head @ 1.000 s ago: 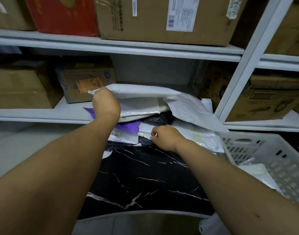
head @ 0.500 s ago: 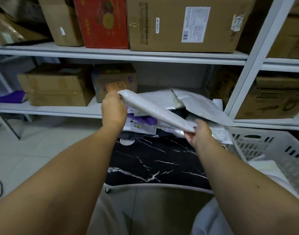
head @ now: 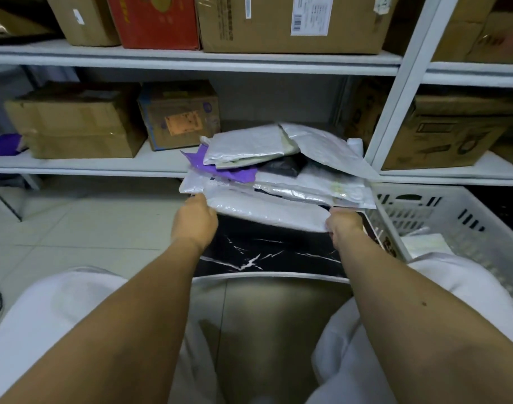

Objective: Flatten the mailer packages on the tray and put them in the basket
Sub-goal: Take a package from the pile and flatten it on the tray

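A white mailer (head: 267, 209) is stretched between my two hands over the black marble-patterned tray (head: 267, 252). My left hand (head: 195, 221) grips its left edge and my right hand (head: 344, 225) pinches its right corner. Behind it, at the tray's far end, lies a pile of several more mailers (head: 278, 164), white, silver, purple and black. The white slotted basket (head: 453, 211) stands to the right of the tray, with a pale mailer (head: 424, 243) lying inside.
White metal shelves (head: 191, 61) run across the back with cardboard boxes (head: 74, 123) and a red box (head: 153, 18) on them. A white upright post (head: 401, 80) rises beside the basket. Tiled floor (head: 89, 223) lies to the left, my white-clad knees below.
Both hands have pulled the white mailer off the pile toward me and lowered it over the tray. The right hand moved from the pile's front to the mailer's right corner.
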The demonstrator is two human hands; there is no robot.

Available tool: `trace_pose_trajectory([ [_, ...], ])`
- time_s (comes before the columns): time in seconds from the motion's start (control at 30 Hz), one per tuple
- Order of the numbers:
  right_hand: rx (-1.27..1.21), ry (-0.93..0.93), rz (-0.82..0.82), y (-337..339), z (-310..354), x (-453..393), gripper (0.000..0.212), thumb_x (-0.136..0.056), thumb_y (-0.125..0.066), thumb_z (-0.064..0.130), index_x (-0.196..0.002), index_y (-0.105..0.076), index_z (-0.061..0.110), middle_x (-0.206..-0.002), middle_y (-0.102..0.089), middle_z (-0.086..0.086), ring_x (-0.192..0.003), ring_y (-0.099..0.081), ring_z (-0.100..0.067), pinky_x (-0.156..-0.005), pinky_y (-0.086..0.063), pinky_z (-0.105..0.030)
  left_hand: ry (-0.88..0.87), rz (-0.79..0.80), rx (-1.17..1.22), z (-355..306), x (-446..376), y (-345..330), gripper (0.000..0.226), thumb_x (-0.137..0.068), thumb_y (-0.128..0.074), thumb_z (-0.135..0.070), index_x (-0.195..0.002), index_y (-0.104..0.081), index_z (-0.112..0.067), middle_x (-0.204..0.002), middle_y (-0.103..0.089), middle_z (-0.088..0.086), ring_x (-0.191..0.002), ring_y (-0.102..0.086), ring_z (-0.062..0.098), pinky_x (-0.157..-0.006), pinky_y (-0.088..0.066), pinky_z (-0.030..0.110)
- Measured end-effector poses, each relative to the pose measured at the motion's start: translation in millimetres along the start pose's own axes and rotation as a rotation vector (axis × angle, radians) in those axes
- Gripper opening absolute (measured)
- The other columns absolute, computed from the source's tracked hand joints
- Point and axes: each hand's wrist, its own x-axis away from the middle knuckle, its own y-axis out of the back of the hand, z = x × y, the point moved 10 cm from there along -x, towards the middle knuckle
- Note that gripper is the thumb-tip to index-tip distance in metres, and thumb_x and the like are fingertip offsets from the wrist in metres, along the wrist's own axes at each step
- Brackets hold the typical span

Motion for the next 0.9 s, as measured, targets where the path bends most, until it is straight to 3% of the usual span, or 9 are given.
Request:
trace_pose_trajectory([
  [0.07, -0.059, -0.01, -0.018, 2, -12, -5, 0.036, -0.092, -0.053, 0.002, -0.126, -0.058, 0.011, -0.128, -0.058, -0.007, -0.117, -0.057, -0.026, -0.08, -0.047, -0.03, 0.026, 0.112, -0.089, 13, 11, -26, 0.023, -0.088, -0.044, -0.005, -0.107, -0.056, 0.0, -0.112, -0.06, 0.024, -0.103, -0.057, 0.042, -0.084, -0.045, 0.04],
  [0.27, 0.208, 0.002, -0.011, -10, -64, -6, 0.033, -0.092, -0.044, 0.0, -0.113, -0.066, 0.011, -0.118, -0.064, -0.014, -0.107, -0.059, -0.033, -0.09, -0.045, -0.032, 0.142, 0.516, -0.261, 48, 50, -111, 0.033, -0.093, -0.04, -0.005, -0.124, -0.046, 0.002, -0.128, -0.052, 0.02, -0.119, -0.051, 0.032, -0.096, -0.04, 0.033],
  [0.37, 0.259, -0.018, 0.015, -19, -79, -10, 0.035, -0.092, -0.041, 0.0, -0.115, -0.065, 0.009, -0.12, -0.063, -0.014, -0.106, -0.058, -0.031, -0.088, -0.044, -0.032, 0.231, 0.516, -0.182, 51, 52, -124, 0.033, -0.095, -0.035, -0.003, -0.126, -0.042, 0.006, -0.131, -0.049, 0.022, -0.121, -0.049, 0.033, -0.098, -0.037, 0.033],
  [0.47, 0.234, -0.039, 0.035, -31, -87, -22, 0.044, -0.092, -0.04, -0.001, -0.132, -0.054, 0.009, -0.134, -0.054, -0.013, -0.122, -0.051, -0.033, -0.103, -0.04, -0.035, 0.367, 0.473, 0.036, 58, 45, -136, 0.032, -0.093, -0.037, -0.002, -0.123, -0.041, 0.008, -0.129, -0.047, 0.026, -0.118, -0.047, 0.038, -0.096, -0.036, 0.037],
  [0.57, 0.456, -0.001, -0.017, -40, -81, -24, 0.045, -0.092, -0.046, 0.012, -0.137, -0.044, 0.013, -0.142, -0.045, -0.012, -0.129, -0.042, -0.032, -0.104, -0.038, -0.042, 0.424, 0.388, -0.058, 67, 41, -137, 0.04, -0.097, -0.037, -0.026, -0.129, -0.042, -0.003, -0.134, -0.046, 0.021, -0.124, -0.043, 0.036, -0.1, -0.036, 0.044],
  [0.63, 0.692, 0.11, -0.155, -42, -65, -14, 0.054, -0.095, -0.044, 0.026, -0.146, -0.032, 0.014, -0.155, -0.027, -0.011, -0.142, -0.024, -0.029, -0.112, -0.027, -0.05, 0.357, 0.334, -0.306, 66, 39, -137, 0.056, -0.099, -0.026, -0.043, -0.145, -0.029, -0.011, -0.152, -0.026, 0.019, -0.142, -0.02, 0.034, -0.111, -0.02, 0.053],
  [0.7, 0.77, 0.384, -0.238, -65, -42, 5, 0.056, -0.1, -0.032, 0.036, -0.151, -0.025, 0.014, -0.16, -0.016, -0.008, -0.148, -0.011, -0.024, -0.117, -0.012, -0.052, 0.145, 0.261, -0.435, 48, 35, -149, 0.065, -0.098, -0.014, -0.05, -0.153, -0.006, -0.016, -0.16, -0.003, 0.015, -0.147, 0.002, 0.03, -0.114, -0.005, 0.056],
  [0.8, 0.823, 0.812, -0.122, -127, -31, 43, 0.059, -0.1, -0.022, 0.046, -0.149, -0.03, 0.015, -0.158, -0.025, -0.008, -0.147, -0.018, -0.025, -0.115, -0.013, -0.053, -0.155, 0.229, -0.365, 17, 41, -176, 0.062, -0.096, -0.015, -0.047, -0.152, -0.014, -0.02, -0.158, -0.015, 0.014, -0.147, -0.011, 0.03, -0.112, -0.01, 0.06],
  [0.9, 0.93, 0.939, 0.043, -168, -57, 56, 0.058, -0.101, -0.014, 0.05, -0.15, -0.029, 0.023, -0.157, -0.029, -0.005, -0.144, -0.024, -0.026, -0.109, -0.018, -0.058, -0.279, 0.352, -0.359, 16, 60, -210, 0.059, -0.094, -0.024, -0.044, -0.149, -0.023, -0.022, -0.156, -0.023, 0.015, -0.144, -0.019, 0.033, -0.106, -0.02, 0.066],
])
